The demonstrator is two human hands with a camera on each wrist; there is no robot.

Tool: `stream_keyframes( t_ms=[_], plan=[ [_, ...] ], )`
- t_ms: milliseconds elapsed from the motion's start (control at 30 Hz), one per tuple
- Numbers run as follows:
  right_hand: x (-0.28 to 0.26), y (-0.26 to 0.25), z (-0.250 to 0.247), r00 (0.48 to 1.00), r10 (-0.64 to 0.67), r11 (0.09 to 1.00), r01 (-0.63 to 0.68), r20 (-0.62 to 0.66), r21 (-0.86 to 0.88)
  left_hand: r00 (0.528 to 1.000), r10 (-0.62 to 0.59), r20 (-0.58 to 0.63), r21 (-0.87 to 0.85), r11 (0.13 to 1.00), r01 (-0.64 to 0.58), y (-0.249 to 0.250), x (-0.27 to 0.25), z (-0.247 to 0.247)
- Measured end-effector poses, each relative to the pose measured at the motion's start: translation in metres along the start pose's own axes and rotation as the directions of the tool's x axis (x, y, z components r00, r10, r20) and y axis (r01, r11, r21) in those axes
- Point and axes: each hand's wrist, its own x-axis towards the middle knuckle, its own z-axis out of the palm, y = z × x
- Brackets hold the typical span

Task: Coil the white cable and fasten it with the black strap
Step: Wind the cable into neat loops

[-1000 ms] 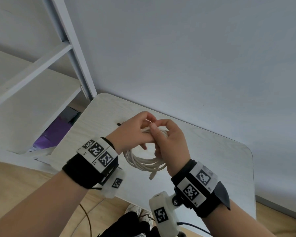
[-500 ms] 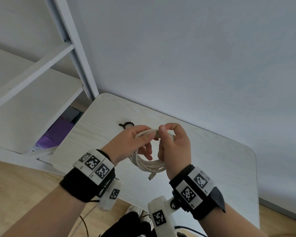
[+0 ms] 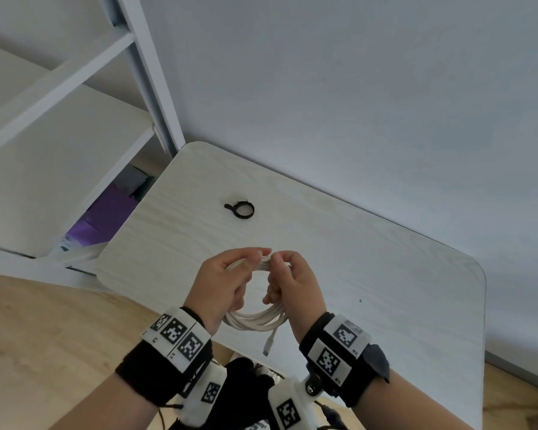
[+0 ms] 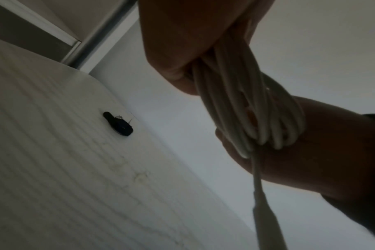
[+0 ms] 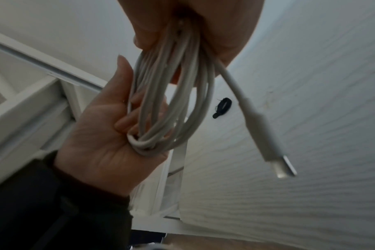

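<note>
White cable (image 3: 255, 321), already looped, hangs above the table (image 3: 385, 290) with left hand (image 3: 221, 283) and right hand (image 3: 295, 283) both pinching its top; better to keep one pinch firm while fetching the black strap (image 3: 240, 209) lying beyond.

Dim, backlit, motion-blurred wrist views

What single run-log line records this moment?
stage: coil formed | white cable: held by left hand and right hand | black strap: untouched on table | connector: dangling
</note>
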Motion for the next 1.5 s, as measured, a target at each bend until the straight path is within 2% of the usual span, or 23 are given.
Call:
stream_keyframes(
  t_ms=[233, 400, 567, 700, 867, 1033, 1167, 1233, 1333, 1400, 1500],
  plan=[
    [0.017, 0.013, 0.004, 0.982, 0.179, 0.981, -0.183, 0.057, 0.062, 0.998, -0.050, -0.040, 0.126, 0.991, 0.054, -0.009, 0.016, -0.017],
    [0.022, 0.013, 0.009, 0.973, 0.200, 0.948, -0.221, 0.113, 0.228, 0.997, -0.043, -0.062, 0.082, 0.995, 0.048, -0.006, 0.023, -0.023],
    [0.024, 0.009, 0.013, 0.986, 0.133, 0.946, -0.157, 0.102, 0.282, 0.996, -0.015, -0.093, 0.063, 0.998, 0.021, -0.003, 0.029, -0.022],
    [0.027, -0.002, 0.013, 1.000, 0.031, 0.997, -0.031, 0.001, 0.065, 0.997, -0.006, -0.071, -0.018, 1.000, 0.005, -0.001, 0.027, -0.014],
    [0.025, -0.012, 0.006, 0.992, -0.071, 0.994, 0.062, -0.100, -0.090, 1.000, 0.000, 0.027, -0.033, 0.999, 0.001, 0.000, 0.023, -0.004],
    [0.021, -0.015, 0.005, 0.979, -0.130, 0.988, 0.115, -0.160, -0.100, 0.994, -0.061, 0.093, -0.076, 0.995, 0.068, 0.005, 0.028, 0.001],
    [0.023, -0.019, 0.004, 0.962, -0.120, 0.993, 0.117, -0.246, -0.026, 0.989, -0.056, 0.139, -0.088, 0.994, 0.069, 0.001, 0.028, -0.002],
    [0.026, -0.021, 0.003, 0.954, -0.125, 0.991, 0.131, -0.272, 0.004, 0.985, -0.107, 0.134, -0.114, 0.986, 0.123, -0.004, 0.025, -0.001],
    [0.026, -0.021, 0.002, 0.949, -0.141, 0.989, 0.145, -0.281, -0.006, 0.952, -0.236, 0.194, -0.238, 0.930, 0.279, -0.007, 0.025, -0.001],
    [0.026, -0.020, 0.001, 0.947, -0.151, 0.988, 0.154, -0.283, -0.012, 0.901, -0.301, 0.311, -0.215, 0.902, 0.375, -0.007, 0.030, -0.007],
    [0.027, -0.022, 0.002, 0.947, -0.174, 0.984, 0.176, -0.269, -0.018, 0.813, -0.313, 0.491, -0.169, 0.881, 0.442, -0.006, 0.037, -0.019]
  ],
)
